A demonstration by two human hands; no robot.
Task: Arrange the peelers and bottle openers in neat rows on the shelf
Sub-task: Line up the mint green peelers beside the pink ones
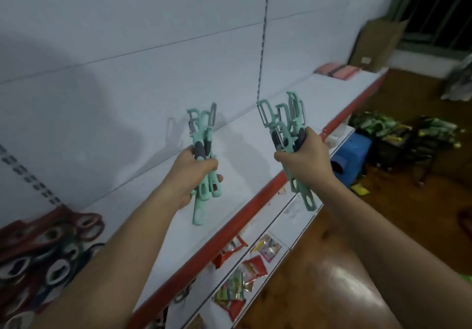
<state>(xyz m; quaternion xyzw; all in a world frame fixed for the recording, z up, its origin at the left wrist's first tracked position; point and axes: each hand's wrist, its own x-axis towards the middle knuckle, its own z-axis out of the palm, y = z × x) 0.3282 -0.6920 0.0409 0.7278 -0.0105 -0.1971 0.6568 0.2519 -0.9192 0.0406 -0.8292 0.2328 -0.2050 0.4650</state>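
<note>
the whole view is soft with blur, so i cannot count the peelers (203, 129) in either bunch, and my curled fingers (210, 165) hide the middle of their handles. a heap of bottle openers (48, 257) at the shelf's (245, 165) left end is cut off by the frame. both hands are held out ahead of me, wrists lifted. my left hand (194, 167) is wrapped tight round one mint-green bunch, blades up, above the middle of the shelf. my right hand (302, 157) grips a second bunch (283, 121) the same way, over the red front edge (224, 229).
</note>
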